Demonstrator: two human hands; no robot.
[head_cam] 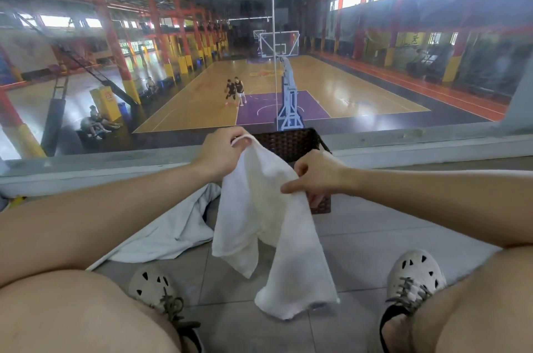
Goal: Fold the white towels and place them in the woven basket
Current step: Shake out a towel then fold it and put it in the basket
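A white towel (pixel 259 220) hangs in the air in front of me, its lower corners drooping over the floor between my feet. My left hand (pixel 220 150) pinches its top corner, raised higher. My right hand (pixel 317 173) grips the towel's upper edge a little lower and to the right. Behind the towel and my right hand stands the dark woven basket (pixel 291 142), against the window ledge; its inside is hidden. A second pale towel (pixel 173 225) lies crumpled on the floor to the left of the hanging one.
I sit on a grey tiled floor (pixel 360 240) with my knees apart and a white shoe (pixel 415 274) on each side. A glass window wall and its ledge (pixel 432 145) close off the space ahead, with a basketball court below.
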